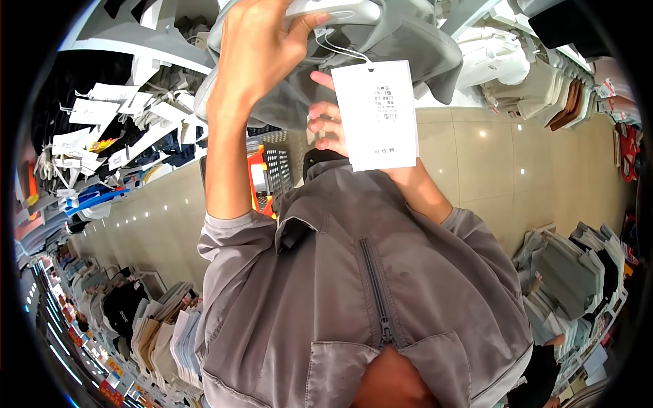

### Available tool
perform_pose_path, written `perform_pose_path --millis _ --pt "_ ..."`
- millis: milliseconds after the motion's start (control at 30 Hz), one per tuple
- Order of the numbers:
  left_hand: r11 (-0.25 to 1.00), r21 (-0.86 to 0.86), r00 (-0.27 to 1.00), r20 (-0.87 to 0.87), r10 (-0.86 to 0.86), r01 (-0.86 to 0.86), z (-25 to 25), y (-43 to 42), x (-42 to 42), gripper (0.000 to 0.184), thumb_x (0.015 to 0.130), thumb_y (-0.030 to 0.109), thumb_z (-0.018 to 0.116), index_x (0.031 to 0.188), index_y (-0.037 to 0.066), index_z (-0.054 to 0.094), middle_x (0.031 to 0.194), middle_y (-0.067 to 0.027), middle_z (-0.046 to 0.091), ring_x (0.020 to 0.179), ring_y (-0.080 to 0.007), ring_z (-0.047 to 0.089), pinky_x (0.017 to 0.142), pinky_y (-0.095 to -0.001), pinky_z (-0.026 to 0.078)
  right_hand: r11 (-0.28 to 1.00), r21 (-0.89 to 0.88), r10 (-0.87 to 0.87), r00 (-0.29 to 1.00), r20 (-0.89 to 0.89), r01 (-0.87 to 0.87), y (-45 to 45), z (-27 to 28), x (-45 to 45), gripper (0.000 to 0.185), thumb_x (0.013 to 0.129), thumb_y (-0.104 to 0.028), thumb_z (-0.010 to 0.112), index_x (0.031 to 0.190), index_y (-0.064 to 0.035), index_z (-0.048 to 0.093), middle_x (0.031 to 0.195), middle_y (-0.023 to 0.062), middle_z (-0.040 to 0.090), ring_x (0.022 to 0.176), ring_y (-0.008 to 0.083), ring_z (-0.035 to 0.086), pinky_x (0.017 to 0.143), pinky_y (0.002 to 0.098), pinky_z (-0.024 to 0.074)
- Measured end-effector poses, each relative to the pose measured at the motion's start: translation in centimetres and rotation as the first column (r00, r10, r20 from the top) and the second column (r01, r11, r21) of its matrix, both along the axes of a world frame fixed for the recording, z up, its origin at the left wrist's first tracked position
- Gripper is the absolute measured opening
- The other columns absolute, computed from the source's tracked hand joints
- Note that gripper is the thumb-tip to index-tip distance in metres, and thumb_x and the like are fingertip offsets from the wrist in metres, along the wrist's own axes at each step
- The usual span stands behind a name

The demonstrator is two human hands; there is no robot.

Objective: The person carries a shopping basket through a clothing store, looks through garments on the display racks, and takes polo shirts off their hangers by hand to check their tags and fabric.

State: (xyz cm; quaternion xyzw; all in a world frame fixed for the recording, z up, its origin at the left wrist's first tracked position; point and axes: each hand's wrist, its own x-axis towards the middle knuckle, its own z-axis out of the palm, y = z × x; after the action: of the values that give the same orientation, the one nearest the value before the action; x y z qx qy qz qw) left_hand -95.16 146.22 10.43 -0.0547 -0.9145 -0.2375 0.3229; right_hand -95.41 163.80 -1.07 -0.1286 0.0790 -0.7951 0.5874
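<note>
A grey garment (435, 58) of thin, partly see-through cloth hangs at the top of the view. My left hand (262, 47) is closed at its top, the thumb pressed on a white rounded piece (350, 12) with an oval outline. The kind of this piece is not clear, and the frame edge cuts off part of my fingers. A white printed hang tag (376, 129) dangles on a thin string from near my thumb. Behind the tag is my right hand (331, 139), its fingers apart and slightly bent; the tag hides the palm and thumb.
Racks of folded clothes with white tags (95, 112) stand on the left, and more garments (544, 88) hang at upper right. An orange and black basket (262, 177) is beyond my jacket. Stacked clothes (571, 272) lie at lower right, near another person's dark sleeve (537, 374).
</note>
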Motion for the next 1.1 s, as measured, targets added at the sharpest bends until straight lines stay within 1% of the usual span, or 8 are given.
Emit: perform_pose_path --millis 167,233,367,433,833,967,1033,1100 --pt "1.000 -0.004 1.000 -0.012 -0.026 0.026 -0.1 0.4 -0.3 0.031 0.069 0.001 0.072 0.097 -0.006 0.063 0.092 -0.0220 0.064 0.087 -0.0359 0.062 0.077 -0.0383 0.048 0.999 0.028 -0.017 1.000 0.000 0.017 0.2 0.1 0.0 0.087 0.087 -0.063 0.044 0.148 -0.0074 0.015 0.119 0.0157 0.052 0.103 0.0253 0.051 0.088 0.0388 0.0402" --pt "1.000 0.002 0.999 -0.017 -0.031 0.031 -0.1 0.5 -0.3 0.031 0.069 0.001 0.072 0.097 -0.006 0.063 0.092 -0.0218 0.064 0.086 -0.0357 0.062 0.077 -0.0385 0.047 0.997 -0.080 -0.006 0.998 0.062 0.011 0.3 -0.3 0.1 0.079 0.091 -0.059 0.040 0.146 -0.0059 0.020 0.121 0.0192 0.050 0.108 0.0263 0.051 0.090 0.0370 0.0424" --pt "0.999 -0.022 0.999 -0.013 -0.035 0.035 0.0 0.7 -0.4 0.031 0.069 0.002 0.072 0.097 -0.006 0.063 0.091 -0.0210 0.064 0.085 -0.0346 0.062 0.076 -0.0385 0.047 0.996 -0.089 0.000 0.997 0.072 0.007 0.4 -0.4 0.0 0.079 0.091 -0.058 0.041 0.145 -0.0051 0.021 0.121 0.0189 0.051 0.107 0.0261 0.051 0.089 0.0367 0.0425" --pt "0.999 -0.037 0.999 -0.002 -0.032 0.032 0.1 0.9 -0.4 0.031 0.069 0.002 0.072 0.097 -0.006 0.063 0.091 -0.0208 0.065 0.085 -0.0342 0.062 0.076 -0.0384 0.047 1.000 -0.006 -0.016 0.999 0.035 0.016 0.6 -0.1 -0.1 0.087 0.087 -0.063 0.045 0.147 -0.0056 0.018 0.118 0.0151 0.052 0.101 0.0250 0.051 0.087 0.0379 0.0401" --pt "0.999 -0.020 0.999 0.005 -0.041 0.041 -0.1 1.2 -0.8 0.031 0.069 0.003 0.073 0.097 -0.005 0.064 0.091 -0.0208 0.065 0.085 -0.0343 0.063 0.076 -0.0383 0.048 0.996 0.068 -0.066 0.996 0.052 0.063 1.0 0.5 0.1 0.084 0.089 -0.061 0.039 0.146 -0.0022 0.020 0.103 0.0127 0.052 0.079 0.0193 0.042 0.073 0.0339 0.0352" --pt "0.999 -0.045 1.000 -0.012 -0.022 0.021 -0.2 1.3 -0.9 0.029 0.069 0.003 0.073 0.096 -0.005 0.064 0.091 -0.0207 0.065 0.085 -0.0339 0.063 0.074 -0.0383 0.049 0.999 -0.029 -0.042 0.994 0.105 0.046 0.8 -0.1 0.1 0.084 0.089 -0.061 0.038 0.146 -0.0021 0.020 0.105 0.0133 0.052 0.081 0.0195 0.043 0.074 0.0346 0.0355" --pt "0.999 -0.037 1.000 -0.005 -0.022 0.021 0.0 1.4 -0.8 0.028 0.070 0.003 0.073 0.095 -0.005 0.064 0.091 -0.0208 0.065 0.085 -0.0336 0.063 0.073 -0.0379 0.049 0.993 0.079 -0.093 0.993 0.070 0.087 0.8 0.8 0.3 0.084 0.090 -0.061 0.037 0.144 0.0004 0.022 0.092 0.0113 0.052 0.073 0.0179 0.044 0.070 0.0330 0.0372" --pt "0.987 0.099 0.915 0.396 0.080 -0.129 0.6 1.5 -0.3 0.028 0.073 0.005 0.072 0.097 -0.005 0.062 0.089 -0.0203 0.064 0.083 -0.0337 0.062 0.071 -0.0373 0.049 0.995 0.062 -0.071 0.996 -0.060 0.075 1.2 -0.1 0.0 0.085 0.089 -0.062 0.038 0.143 0.0022 0.023 0.084 0.0093 0.051 0.067 0.0168 0.044 0.065 0.0313 0.0374"
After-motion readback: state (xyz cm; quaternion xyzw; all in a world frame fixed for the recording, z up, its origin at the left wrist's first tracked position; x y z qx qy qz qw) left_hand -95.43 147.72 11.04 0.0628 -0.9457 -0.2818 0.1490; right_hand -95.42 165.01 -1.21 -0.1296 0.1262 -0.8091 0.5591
